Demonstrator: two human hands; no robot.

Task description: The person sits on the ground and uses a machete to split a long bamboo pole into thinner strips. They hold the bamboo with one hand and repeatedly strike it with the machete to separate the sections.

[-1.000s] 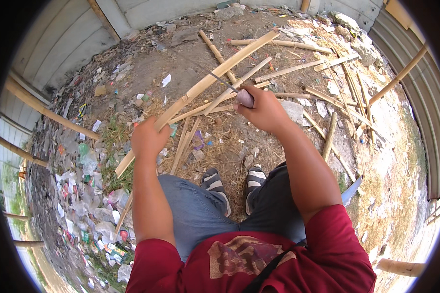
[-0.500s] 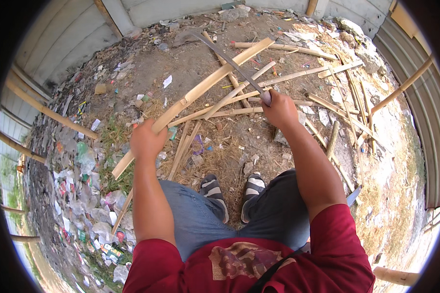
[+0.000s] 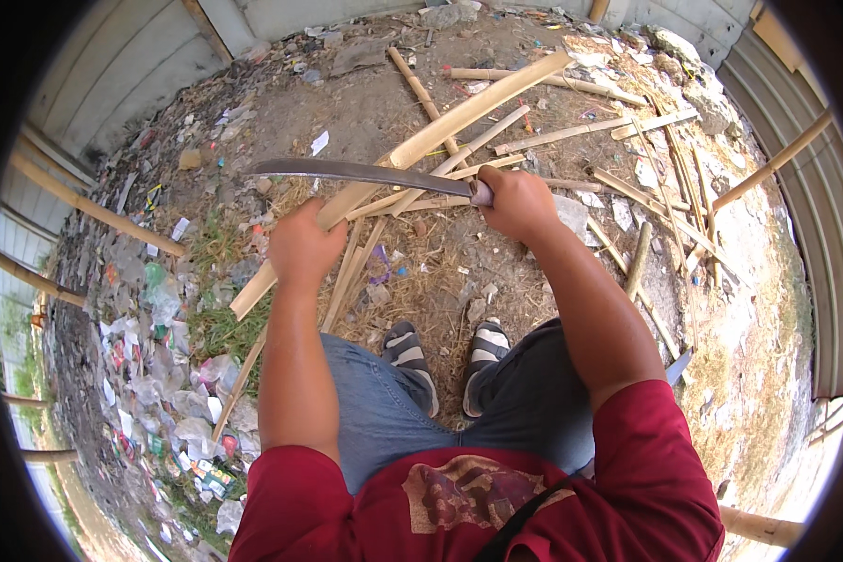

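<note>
Since half a second ago, the long curved blade (image 3: 365, 172) has swung from pointing up and away to lying nearly level, its tip now far out to the person's left, above the left hand (image 3: 302, 245). The right hand (image 3: 518, 201) is clenched around the blade's handle, of which only a pale end shows at the thumb side; the fingers wrap it fully, so the handle itself is hidden inside the fist. The dark metal runs out leftward from that fist and crosses over the bamboo slat (image 3: 412, 155).

That left hand is closed on the slat, gripping it at about its lower third. The slat slants from the weeds near the person's left knee up and right toward the far wall, passing under the blade just beyond the left knuckles. Blade and left fingers are near but apart.

Thinner split strips (image 3: 459, 164) fan out beside the slat on the dirt. Striped sandals (image 3: 445, 361) show below, between both forearms. Plastic litter (image 3: 159, 375) lines the left edge of the ground.
</note>
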